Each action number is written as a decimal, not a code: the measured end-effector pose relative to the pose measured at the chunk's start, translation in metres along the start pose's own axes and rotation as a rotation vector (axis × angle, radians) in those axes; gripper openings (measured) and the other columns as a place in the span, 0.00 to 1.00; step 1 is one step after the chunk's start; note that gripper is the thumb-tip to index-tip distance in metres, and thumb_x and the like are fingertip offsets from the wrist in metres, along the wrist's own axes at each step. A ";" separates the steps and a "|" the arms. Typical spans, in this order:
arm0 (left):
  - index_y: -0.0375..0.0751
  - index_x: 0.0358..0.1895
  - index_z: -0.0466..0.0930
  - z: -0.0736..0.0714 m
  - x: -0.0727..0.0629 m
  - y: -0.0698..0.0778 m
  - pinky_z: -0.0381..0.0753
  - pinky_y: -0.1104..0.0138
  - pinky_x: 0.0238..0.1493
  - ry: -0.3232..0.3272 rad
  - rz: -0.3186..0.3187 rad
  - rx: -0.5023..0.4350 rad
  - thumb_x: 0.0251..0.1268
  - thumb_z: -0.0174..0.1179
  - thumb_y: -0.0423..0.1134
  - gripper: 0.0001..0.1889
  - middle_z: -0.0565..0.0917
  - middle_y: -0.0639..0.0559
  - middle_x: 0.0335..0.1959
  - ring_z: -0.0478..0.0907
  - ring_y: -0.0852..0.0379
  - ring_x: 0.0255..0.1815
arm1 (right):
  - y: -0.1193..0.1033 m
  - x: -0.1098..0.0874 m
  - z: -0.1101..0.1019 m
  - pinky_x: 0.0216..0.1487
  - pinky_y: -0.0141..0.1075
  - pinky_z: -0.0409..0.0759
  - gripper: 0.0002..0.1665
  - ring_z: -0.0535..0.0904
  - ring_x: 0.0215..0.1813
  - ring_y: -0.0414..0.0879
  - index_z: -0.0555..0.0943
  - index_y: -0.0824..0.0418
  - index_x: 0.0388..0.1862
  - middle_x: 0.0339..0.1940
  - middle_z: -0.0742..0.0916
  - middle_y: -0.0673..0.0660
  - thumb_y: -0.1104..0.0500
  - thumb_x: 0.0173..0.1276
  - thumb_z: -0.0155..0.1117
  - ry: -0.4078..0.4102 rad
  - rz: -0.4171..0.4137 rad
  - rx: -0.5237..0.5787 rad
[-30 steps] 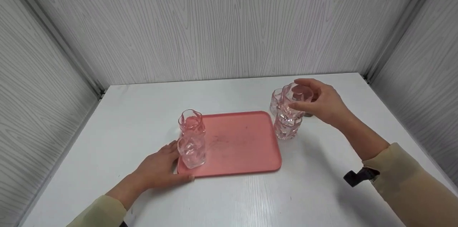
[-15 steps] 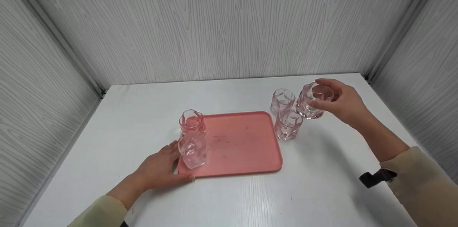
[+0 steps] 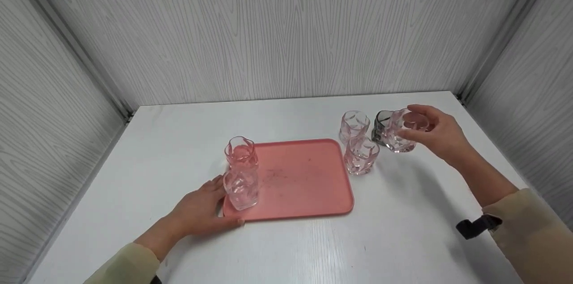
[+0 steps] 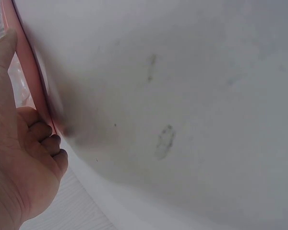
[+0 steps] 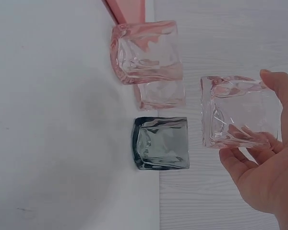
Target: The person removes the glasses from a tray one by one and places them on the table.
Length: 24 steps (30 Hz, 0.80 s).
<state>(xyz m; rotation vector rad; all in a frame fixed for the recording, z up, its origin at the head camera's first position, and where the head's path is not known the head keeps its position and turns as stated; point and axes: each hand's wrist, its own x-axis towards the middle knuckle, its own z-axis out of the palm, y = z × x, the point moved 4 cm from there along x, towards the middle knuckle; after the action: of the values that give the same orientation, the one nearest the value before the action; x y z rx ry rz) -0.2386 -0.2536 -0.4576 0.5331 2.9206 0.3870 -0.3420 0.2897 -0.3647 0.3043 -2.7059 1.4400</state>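
My right hand [image 3: 441, 134] grips a faintly pink drinking glass [image 3: 400, 138] between thumb and fingers, at the right of the table. In the right wrist view the held glass [image 5: 240, 112] is apart from a dark grey glass [image 5: 163, 143] next to it. In the head view it partly hides that grey glass [image 3: 379, 129]. My left hand [image 3: 201, 208] rests at the near-left corner of a pink tray [image 3: 304, 181], thumb along its front edge. Beside those fingers, a clear glass [image 3: 242, 192] and a pink glass [image 3: 241, 152] are on the tray's left side.
Two pale pink glasses, a rear one [image 3: 355, 125] and a front one [image 3: 361, 158], stand just off the tray's right edge. A white table [image 3: 313, 248] bears everything. Wood-grain panels [image 3: 286, 28] rise at the back and both sides.
My right hand has carried its glass rightward from above the pale pink glasses, then slightly lower. The grey glass now shows to its left. My left hand and the tray have stayed in place.
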 end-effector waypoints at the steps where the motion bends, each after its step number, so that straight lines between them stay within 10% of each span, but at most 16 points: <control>1: 0.45 0.86 0.57 0.000 0.000 0.000 0.69 0.38 0.73 0.000 0.001 0.002 0.60 0.57 0.82 0.59 0.59 0.46 0.85 0.55 0.40 0.85 | 0.002 0.000 0.000 0.49 0.31 0.76 0.45 0.77 0.58 0.43 0.70 0.53 0.81 0.66 0.85 0.57 0.43 0.70 0.77 -0.002 -0.002 -0.001; 24: 0.43 0.84 0.62 0.000 -0.001 0.001 0.71 0.38 0.73 0.019 0.002 -0.004 0.59 0.59 0.81 0.58 0.62 0.47 0.84 0.56 0.41 0.85 | 0.051 -0.010 0.014 0.47 0.28 0.76 0.47 0.73 0.55 0.46 0.70 0.58 0.81 0.65 0.84 0.61 0.43 0.70 0.77 -0.013 0.050 0.031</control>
<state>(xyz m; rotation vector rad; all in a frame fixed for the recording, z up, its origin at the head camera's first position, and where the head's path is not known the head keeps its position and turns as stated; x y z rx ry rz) -0.2379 -0.2534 -0.4570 0.5351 2.9368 0.4003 -0.3415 0.3072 -0.4152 0.2508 -2.7229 1.4993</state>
